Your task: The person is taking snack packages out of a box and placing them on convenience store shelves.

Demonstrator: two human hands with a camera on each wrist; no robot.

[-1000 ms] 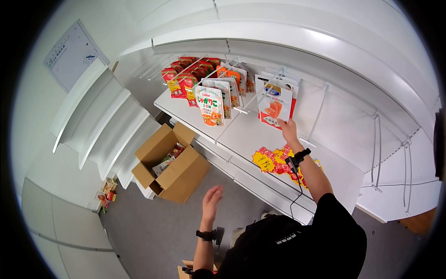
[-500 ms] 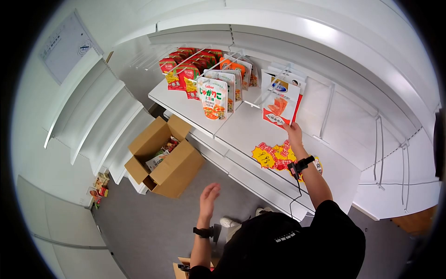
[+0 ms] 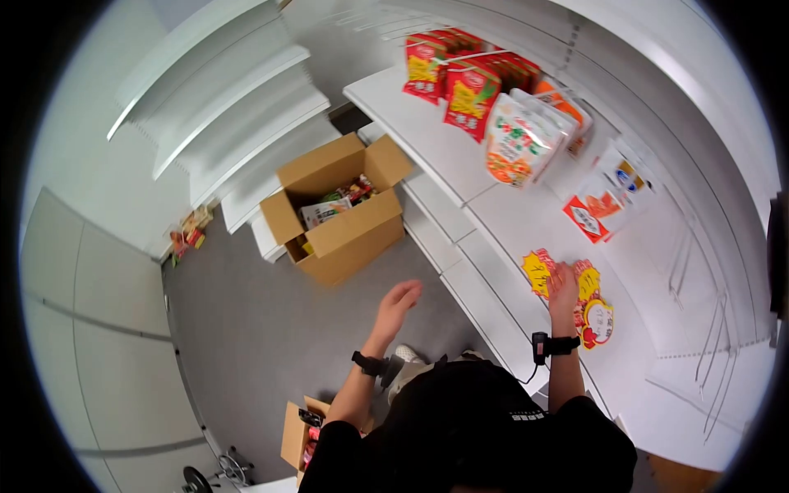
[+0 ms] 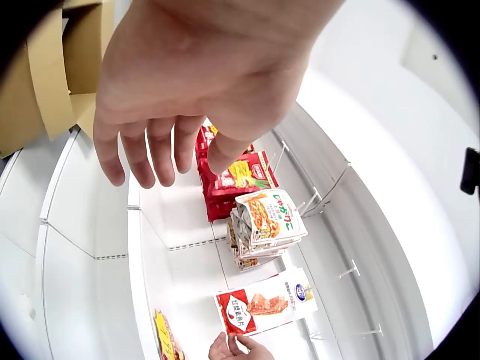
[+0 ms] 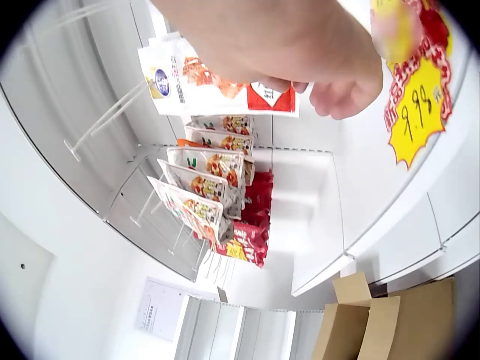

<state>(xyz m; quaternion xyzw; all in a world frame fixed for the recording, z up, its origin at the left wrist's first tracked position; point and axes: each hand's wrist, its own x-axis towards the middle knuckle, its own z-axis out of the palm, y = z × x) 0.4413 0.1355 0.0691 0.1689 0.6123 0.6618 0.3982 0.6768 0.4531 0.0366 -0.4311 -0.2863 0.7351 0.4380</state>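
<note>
Price tags [image 3: 588, 282] under right hand [image 3: 563, 292], grip unclear; left hand [image 3: 398, 306] open, empty. Likely tag-picking step; lifting one needs fingertips at a single edge.

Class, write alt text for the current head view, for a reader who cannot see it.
A person's right hand is over red-and-yellow price signs on a white shelf; the left hand hovers open over grey floor. Farther along stand red snack packets and white pouches, with an open cardboard box below.
</note>
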